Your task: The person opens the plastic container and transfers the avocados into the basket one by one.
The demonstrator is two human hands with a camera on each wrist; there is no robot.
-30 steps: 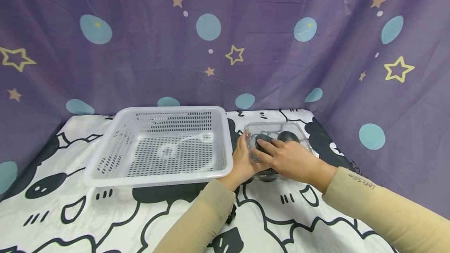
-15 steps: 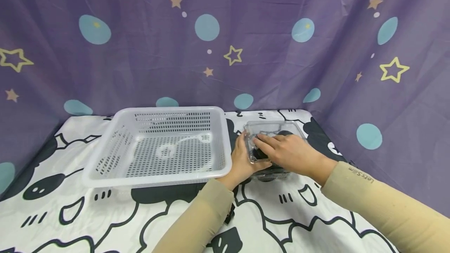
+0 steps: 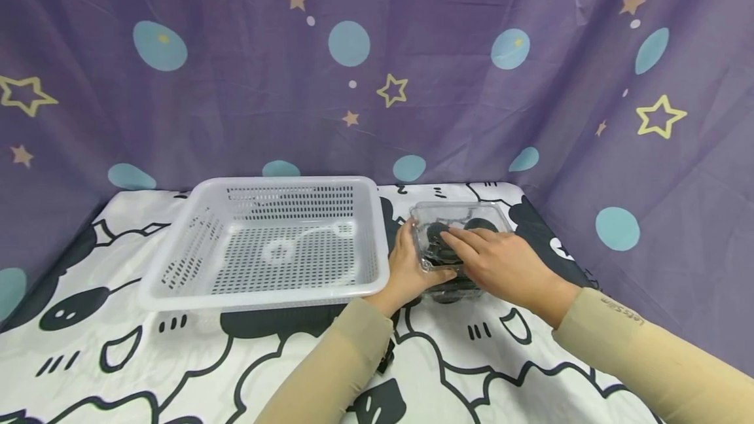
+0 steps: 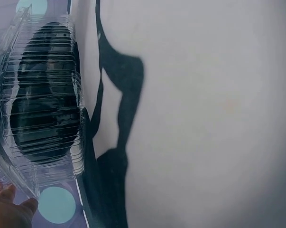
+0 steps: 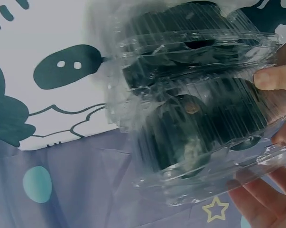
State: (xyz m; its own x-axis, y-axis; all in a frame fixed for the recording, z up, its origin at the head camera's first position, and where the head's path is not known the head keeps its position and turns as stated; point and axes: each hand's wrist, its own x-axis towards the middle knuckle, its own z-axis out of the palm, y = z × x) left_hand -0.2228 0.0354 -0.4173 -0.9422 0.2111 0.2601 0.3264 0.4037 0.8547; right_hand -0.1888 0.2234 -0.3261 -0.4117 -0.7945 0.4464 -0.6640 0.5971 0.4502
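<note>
A clear ribbed plastic clamshell box point(image 3: 432, 211) stands on the right side of the table, with several dark avocados point(image 3: 438, 234) inside. My left hand point(image 3: 406, 273) grips its left end, thumb along the front and fingers up the far side. Extended fingers of my right hand point(image 3: 501, 264) lie across the box's top right part, partly covering the fruit. Through the ribbed wall in the left wrist view shows an avocado point(image 4: 45, 128). From the right wrist, plastic layers appear one over another, and an avocado point(image 5: 178, 133) carries a brown stem spot.
A large white perforated basket point(image 3: 283, 300) stands left of the box, its right rim close to my left wrist. Black-and-white cartoon cloth point(image 3: 194, 371) covers the table. Purple patterned curtain point(image 3: 247, 103) hangs behind and along the sides.
My right hand's fingertips have shifted right across the box, uncovering the dark avocado at its left. My left hand keeps its grip on the end of the box.
</note>
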